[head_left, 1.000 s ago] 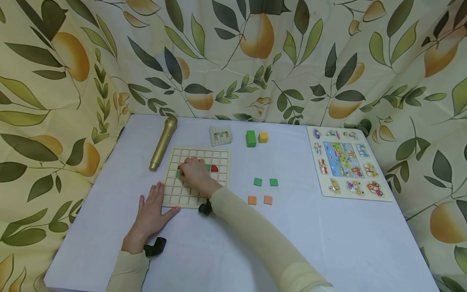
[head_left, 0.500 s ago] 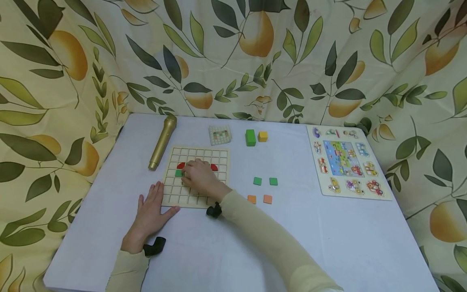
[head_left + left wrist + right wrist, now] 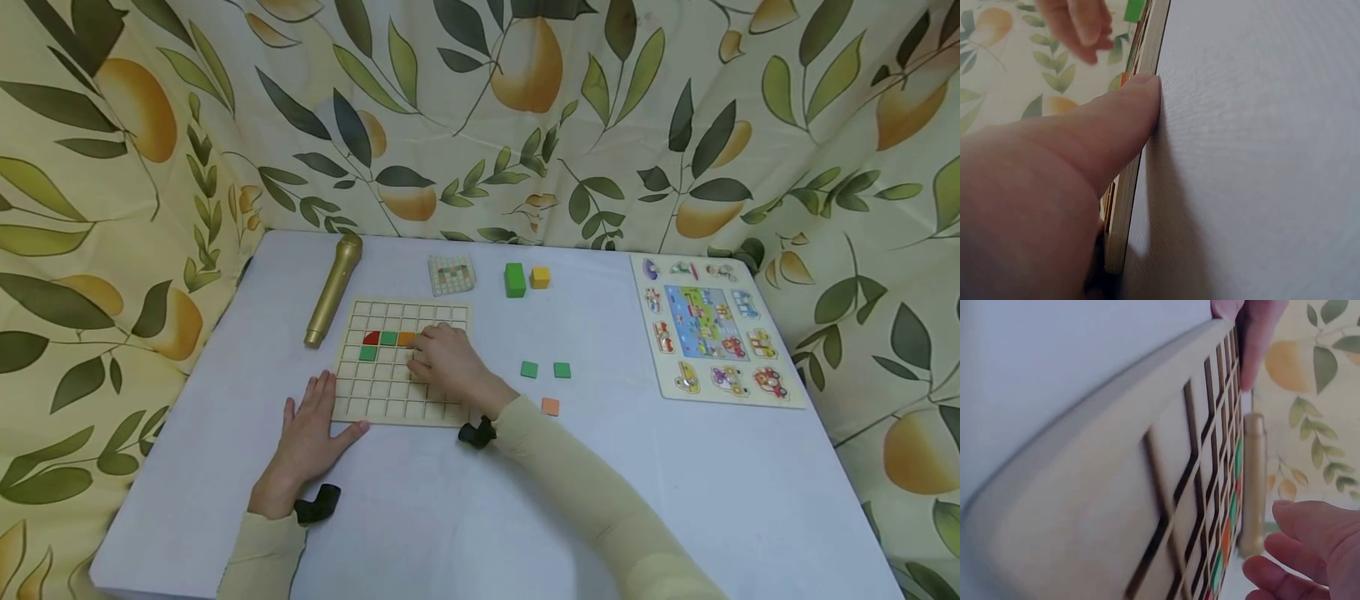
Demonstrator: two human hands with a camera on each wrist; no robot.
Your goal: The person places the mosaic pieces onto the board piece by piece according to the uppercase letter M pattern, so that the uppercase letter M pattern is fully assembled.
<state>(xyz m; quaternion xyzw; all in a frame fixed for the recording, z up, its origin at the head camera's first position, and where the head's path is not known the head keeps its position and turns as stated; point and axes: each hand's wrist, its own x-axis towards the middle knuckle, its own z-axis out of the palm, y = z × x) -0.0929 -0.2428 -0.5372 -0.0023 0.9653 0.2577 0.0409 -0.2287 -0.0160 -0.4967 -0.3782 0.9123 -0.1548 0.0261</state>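
Note:
My left hand (image 3: 303,442) lies flat with straight fingers, fingertips and thumb at the near-left part of the wooden grid board (image 3: 375,400). In the left wrist view its thumb (image 3: 1125,109) presses against the board's edge. My right hand (image 3: 453,367) hovers over the board's right half, fingers loosely bent; the right wrist view shows nothing between its thumb and fingers (image 3: 1279,569). Set in the grid are a red piece (image 3: 371,338), a green tile (image 3: 388,338) and an orange tile (image 3: 406,339) in a row. Another green tile (image 3: 367,354) sits below the red one. My right hand hides the row's right end.
Right of the board lie two loose green tiles (image 3: 529,369) and an orange tile (image 3: 551,407). Behind stand a green block (image 3: 514,280), a yellow cube (image 3: 540,277) and a small pattern card (image 3: 452,275). A gold microphone (image 3: 333,292) lies left, a picture puzzle (image 3: 772,387) right.
My right hand has moved rightward across the board, uncovering the red, green and orange pieces at the left and covering the row's right end. The left hand has stayed put.

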